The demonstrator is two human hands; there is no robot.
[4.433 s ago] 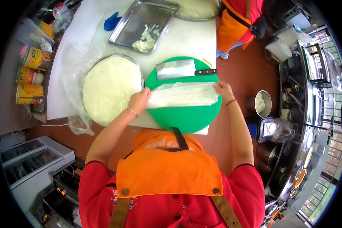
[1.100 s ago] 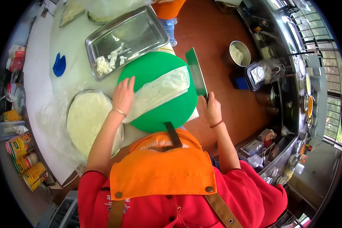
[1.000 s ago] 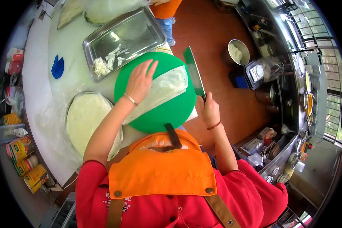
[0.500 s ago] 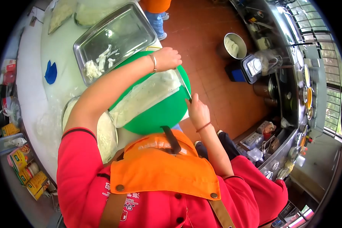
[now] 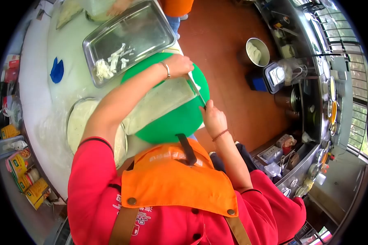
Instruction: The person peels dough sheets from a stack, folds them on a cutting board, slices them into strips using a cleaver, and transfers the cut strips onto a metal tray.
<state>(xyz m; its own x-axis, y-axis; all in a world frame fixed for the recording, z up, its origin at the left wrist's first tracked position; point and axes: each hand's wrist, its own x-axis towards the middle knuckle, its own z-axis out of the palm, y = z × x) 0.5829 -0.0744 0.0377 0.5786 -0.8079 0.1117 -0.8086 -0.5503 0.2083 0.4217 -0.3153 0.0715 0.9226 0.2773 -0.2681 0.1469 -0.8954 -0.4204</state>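
On the round green board (image 5: 167,126) lies a long folded white sheet (image 5: 159,102), running from lower left to upper right. My right hand (image 5: 215,120) is closed round the handle of a cleaver (image 5: 197,90), whose blade stands on edge across the sheet's right end. At the far end of the blade is my left hand (image 5: 178,66), its fingers bent and pressed together against the blade's tip. A small white piece lies just right of the blade. My left forearm passes over the sheet's upper left part.
A metal tray (image 5: 143,36) with white strips (image 5: 110,64) stands behind the board. Left of the board is a round pan of pale dough (image 5: 81,118). A blue cloth (image 5: 57,70) lies farther left. A co-worker's hand (image 5: 119,6) and orange apron show at the top.
My left hand has moved from over the sheet to the cleaver's far end. The blade has come from beside the board onto the sheet's right end, and a small piece now lies beyond it.
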